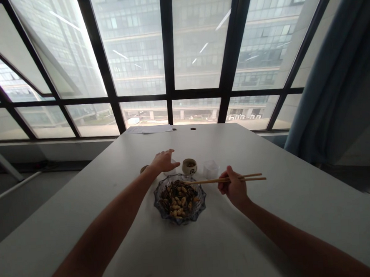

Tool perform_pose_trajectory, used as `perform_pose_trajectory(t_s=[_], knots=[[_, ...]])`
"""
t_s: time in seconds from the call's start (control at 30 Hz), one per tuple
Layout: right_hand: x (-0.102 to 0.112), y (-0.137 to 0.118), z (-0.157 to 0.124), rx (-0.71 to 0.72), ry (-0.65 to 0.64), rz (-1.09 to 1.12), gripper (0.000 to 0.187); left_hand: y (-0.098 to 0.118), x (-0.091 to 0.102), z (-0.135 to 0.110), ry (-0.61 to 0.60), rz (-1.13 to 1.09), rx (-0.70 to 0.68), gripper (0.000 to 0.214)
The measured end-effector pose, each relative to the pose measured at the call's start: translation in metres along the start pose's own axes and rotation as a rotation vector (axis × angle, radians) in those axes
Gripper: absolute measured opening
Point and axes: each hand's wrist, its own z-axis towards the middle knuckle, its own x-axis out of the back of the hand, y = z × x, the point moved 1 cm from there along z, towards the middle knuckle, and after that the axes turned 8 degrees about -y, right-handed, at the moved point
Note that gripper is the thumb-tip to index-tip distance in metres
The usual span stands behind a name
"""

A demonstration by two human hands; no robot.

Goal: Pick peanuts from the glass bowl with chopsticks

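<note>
R hand (235, 190) is closed round wooden chopsticks (208, 181), tips to its left at the far part of the scalloped glass bowl (202, 201), so a nut could prob. slip if the tips cross or pinch off-ctr. L hand (164, 161), thumb + fingers spread w/ nothing visibly held, might knock the whitish cup (170, 172) by it; contact unclear. Bowl's L of R grip, nearer the wearer than L hand: see-through, pointy-rimmed, w/ tan nuts (178, 206) among dark seeds (167, 194).
</note>
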Motion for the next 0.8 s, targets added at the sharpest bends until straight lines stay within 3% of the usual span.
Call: perform_pose_trajectory(t_s=[0.1, 0.23, 0.47, 0.57, 0.8], knots=[[0.017, -0.002, 0.02, -0.005, 0.112, 0.125, 0.051, 0.024, -0.004, 0.009, -0.076, 0.031, -0.161, 0.082], [0.037, -0.007, 0.035, 0.081, 0.204, 0.12, 0.048, 0.047, -0.012, 0.017, -0.179, 0.046, -0.227, 0.093], [0.049, -0.018, 0.04, 0.205, 0.238, 0.007, 0.05, 0.056, -0.016, 0.022, -0.064, 0.226, -0.407, 0.097], [0.054, -0.023, 0.044, 0.232, 0.262, 0.002, 0.05, 0.054, -0.018, 0.026, -0.074, 0.233, -0.395, 0.097], [0.068, -0.033, 0.056, 0.253, 0.29, 0.016, 0.051, 0.04, -0.017, 0.048, -0.198, 0.026, -0.185, 0.104]])
